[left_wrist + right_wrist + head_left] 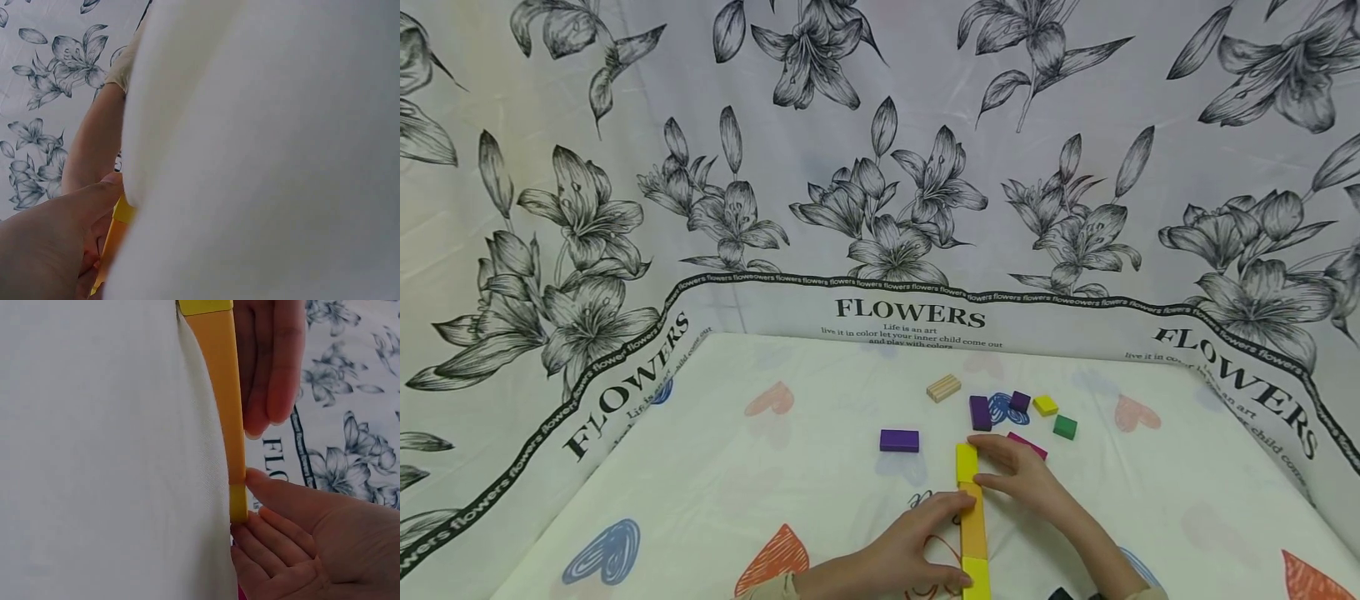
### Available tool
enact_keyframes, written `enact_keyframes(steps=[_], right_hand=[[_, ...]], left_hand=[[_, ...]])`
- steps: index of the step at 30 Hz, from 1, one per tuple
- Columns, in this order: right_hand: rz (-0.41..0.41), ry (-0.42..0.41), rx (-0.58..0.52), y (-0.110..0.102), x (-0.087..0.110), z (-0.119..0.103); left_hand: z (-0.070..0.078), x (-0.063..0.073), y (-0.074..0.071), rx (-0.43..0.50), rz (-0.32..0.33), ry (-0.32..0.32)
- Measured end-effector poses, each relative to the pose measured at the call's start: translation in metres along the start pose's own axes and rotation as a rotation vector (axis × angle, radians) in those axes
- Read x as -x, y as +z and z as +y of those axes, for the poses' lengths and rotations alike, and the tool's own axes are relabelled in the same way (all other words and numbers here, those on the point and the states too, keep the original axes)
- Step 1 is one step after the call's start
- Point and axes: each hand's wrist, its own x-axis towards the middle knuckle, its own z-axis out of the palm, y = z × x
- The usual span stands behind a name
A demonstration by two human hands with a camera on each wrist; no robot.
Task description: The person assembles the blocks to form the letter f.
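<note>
In the head view a row of blocks runs toward the front edge: a yellow block (967, 461), an orange block (973, 533) and another yellow block (977, 578). My left hand (901, 537) lies along the row's left side. Its fingers reach the orange block and its thumb touches the near yellow one; the right wrist view shows its fingers fairly straight. From the right, my right hand (1024, 478) holds the far yellow block, index finger at the far end, thumb on the side. White cloth hides much of both wrist views.
Left of the row lies a purple block (899, 441). Farther back are a wooden ridged block (943, 387), an upright-lying purple block (981, 412), a purple cube (1019, 402), a yellow piece (1045, 406), a green cube (1065, 427) and a magenta block (1028, 446), partly covered.
</note>
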Motion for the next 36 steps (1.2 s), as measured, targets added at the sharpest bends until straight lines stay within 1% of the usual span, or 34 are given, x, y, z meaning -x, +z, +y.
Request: enact_keyframes(steps=[9,15,22,36], right_hand=[[-0.014,0.005,0.036,-0.0031,-0.0023,0.0031],[-0.036,-0.017,0.059,-0.0035,-0.0017,0.0039],[-0.024,-0.002,0.08,-0.0036,-0.003,0.0033],[-0.064,-0.053,0.079,-0.0072,-0.0034,0.0054]], left_hand=[[-0.0026,-0.0017,0.0012,-0.009,-0.001,0.001],[-0.0025,-0.0006,0.001,-0.004,-0.002,0.004],[-0.0009,-0.0017,0.0007,-0.018,0.008,0.011],[-0.0039,-0.0023,0.0008,-0.042,0.005,0.029]])
